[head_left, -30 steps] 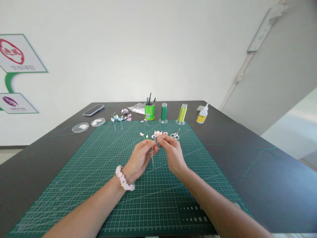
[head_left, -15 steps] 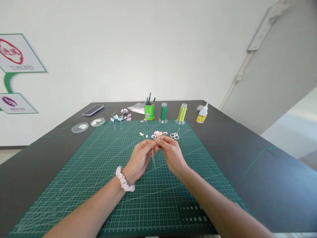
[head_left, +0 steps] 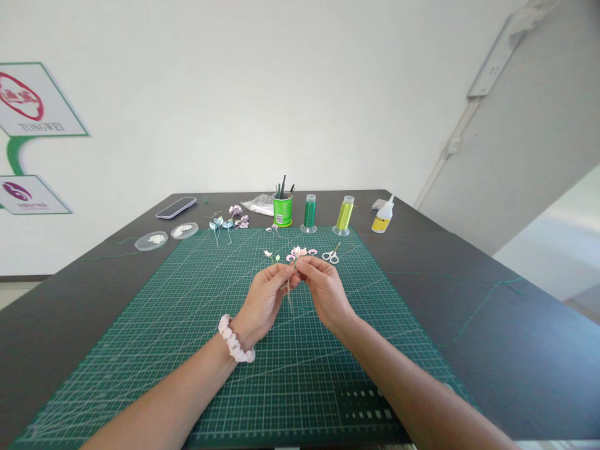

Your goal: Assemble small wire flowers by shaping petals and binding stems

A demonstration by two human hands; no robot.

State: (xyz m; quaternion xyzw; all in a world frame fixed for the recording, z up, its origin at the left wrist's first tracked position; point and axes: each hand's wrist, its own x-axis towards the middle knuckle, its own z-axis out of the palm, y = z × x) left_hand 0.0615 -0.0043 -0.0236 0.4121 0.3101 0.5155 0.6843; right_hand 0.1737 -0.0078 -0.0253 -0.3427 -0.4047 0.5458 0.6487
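Observation:
Over the green cutting mat (head_left: 197, 325) my two hands meet, fingertips together. My left hand (head_left: 269, 289), with a pale scrunchie (head_left: 233, 340) at its wrist, pinches the thin stem of a small artificial flower (head_left: 299, 251). Its pink and cream petals show just above the fingers, and pale stem ends hang below them. My right hand (head_left: 323, 290) is closed in a pinch at the top of that stem, just under the petals. Whatever fine thread may lie between the fingertips is too small to make out. White-handled scissors (head_left: 330, 256) rest on the mat beyond my right hand.
Behind the hands stand a green can of tools (head_left: 282, 212), a dark green thread spool (head_left: 310, 214), a yellow-green spool (head_left: 344, 215) and a glue bottle (head_left: 383, 217). Blue flowers (head_left: 221, 225), shallow dishes (head_left: 151, 241) and a phone (head_left: 176, 208) are at the left.
My right fingertips have shifted very slightly at the stem. Both hands otherwise keep their place and their pinch, and the things on the table stay put.

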